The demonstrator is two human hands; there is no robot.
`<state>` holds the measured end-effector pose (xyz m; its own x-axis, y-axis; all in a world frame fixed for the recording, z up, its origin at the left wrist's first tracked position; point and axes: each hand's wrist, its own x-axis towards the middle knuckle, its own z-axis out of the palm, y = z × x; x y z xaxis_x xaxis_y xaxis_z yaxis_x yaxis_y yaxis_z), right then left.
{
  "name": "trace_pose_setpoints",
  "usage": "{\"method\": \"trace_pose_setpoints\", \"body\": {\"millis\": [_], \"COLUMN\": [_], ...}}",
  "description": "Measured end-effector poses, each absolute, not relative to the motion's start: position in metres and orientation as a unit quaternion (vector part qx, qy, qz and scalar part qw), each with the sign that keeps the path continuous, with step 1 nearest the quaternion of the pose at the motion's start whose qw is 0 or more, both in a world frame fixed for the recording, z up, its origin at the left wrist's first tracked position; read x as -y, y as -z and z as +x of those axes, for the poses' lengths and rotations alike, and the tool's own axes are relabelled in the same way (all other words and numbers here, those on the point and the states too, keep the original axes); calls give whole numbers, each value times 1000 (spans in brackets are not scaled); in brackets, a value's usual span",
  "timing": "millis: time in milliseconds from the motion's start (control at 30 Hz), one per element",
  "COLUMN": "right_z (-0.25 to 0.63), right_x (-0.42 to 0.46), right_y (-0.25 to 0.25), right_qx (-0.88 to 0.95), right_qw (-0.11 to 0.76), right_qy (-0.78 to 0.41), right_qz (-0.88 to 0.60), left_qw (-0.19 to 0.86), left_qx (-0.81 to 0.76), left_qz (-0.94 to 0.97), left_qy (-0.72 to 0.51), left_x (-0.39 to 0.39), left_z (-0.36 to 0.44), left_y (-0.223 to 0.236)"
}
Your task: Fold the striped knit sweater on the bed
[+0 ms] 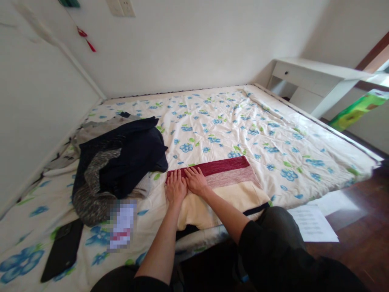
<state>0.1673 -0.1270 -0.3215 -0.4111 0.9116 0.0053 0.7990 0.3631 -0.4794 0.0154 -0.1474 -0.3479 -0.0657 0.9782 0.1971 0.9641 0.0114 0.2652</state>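
Note:
A knitted sweater (225, 194) with dark red, pink and cream bands lies folded flat on the bed near its front edge. A strip of black cloth shows beneath its near side. My left hand (176, 186) rests palm down on the sweater's left part, over the red and pink bands, fingers stretched out. Right beside it, my right hand (196, 180) presses flat on the same bands, its fingers also extended. Neither hand grasps anything.
A heap of dark and grey clothes (127, 154) lies to the left. Before it are a black phone-like object (62, 251) and a blurred packet (121, 227). The flowered bedsheet (212, 121) spreads behind. Papers (313, 223) lie at right, a white desk (310, 81) beyond.

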Motion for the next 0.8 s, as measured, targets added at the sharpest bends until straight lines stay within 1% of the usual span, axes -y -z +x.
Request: {"method": "trace_pose_setpoints", "body": {"millis": [167, 300, 467, 633, 800], "right_z": [201, 233, 273, 312, 360], "right_x": [132, 134, 135, 133, 129], "right_y": [322, 320, 321, 321, 322], "right_qx": [796, 781, 761, 741, 713], "right_qw": [155, 155, 142, 128, 93], "right_qy": [-193, -186, -170, -165, -168], "right_qz": [-552, -575, -609, -638, -674], "left_qw": [23, 31, 14, 15, 7], "left_qx": [-715, -712, -714, -717, -714], "left_qz": [675, 674, 672, 675, 678], "left_qy": [-184, -192, -197, -175, -177], "left_x": [148, 149, 149, 147, 146], "left_z": [20, 22, 22, 21, 22], "left_y": [344, 341, 339, 335, 334]}}
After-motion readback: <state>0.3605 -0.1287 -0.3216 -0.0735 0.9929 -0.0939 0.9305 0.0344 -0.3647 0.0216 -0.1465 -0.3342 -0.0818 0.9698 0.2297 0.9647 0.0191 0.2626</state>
